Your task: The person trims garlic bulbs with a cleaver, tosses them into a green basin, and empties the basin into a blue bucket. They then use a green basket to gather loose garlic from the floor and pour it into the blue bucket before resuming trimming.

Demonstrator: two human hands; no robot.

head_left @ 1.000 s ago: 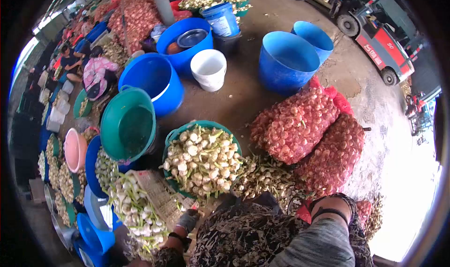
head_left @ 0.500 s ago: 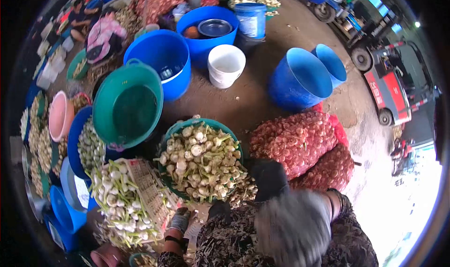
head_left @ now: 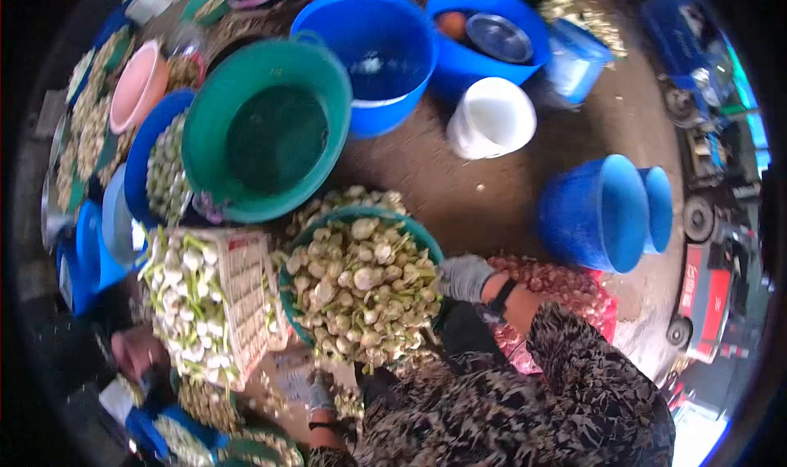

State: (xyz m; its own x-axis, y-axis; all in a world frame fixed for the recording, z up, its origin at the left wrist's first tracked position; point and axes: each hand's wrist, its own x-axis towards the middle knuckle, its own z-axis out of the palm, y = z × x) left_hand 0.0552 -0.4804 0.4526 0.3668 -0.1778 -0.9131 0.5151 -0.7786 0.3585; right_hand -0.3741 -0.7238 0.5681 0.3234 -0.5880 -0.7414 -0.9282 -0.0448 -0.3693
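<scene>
— Gripping with right hand [head_left: 466, 278] by garlic tub [head_left: 424, 237], or left hand [head_left: 318, 390]?
— Not managing to tell; seeing tub between crate [head_left: 247, 285] and net bag [head_left: 551, 279].
— Likely weighing heavy, spilling easily; needing opposite rim holds.

Green tub [head_left: 424, 236], round, heaped with pale garlic [head_left: 365, 291]

This place looks like a produce warehouse: nearer than the white bucket [head_left: 492, 121] stands a green basin [head_left: 426, 242] of garlic bulbs [head_left: 361, 291]; left of the bucket, a blue tub [head_left: 385, 120]; well right of it, a forklift [head_left: 703, 295].
</scene>
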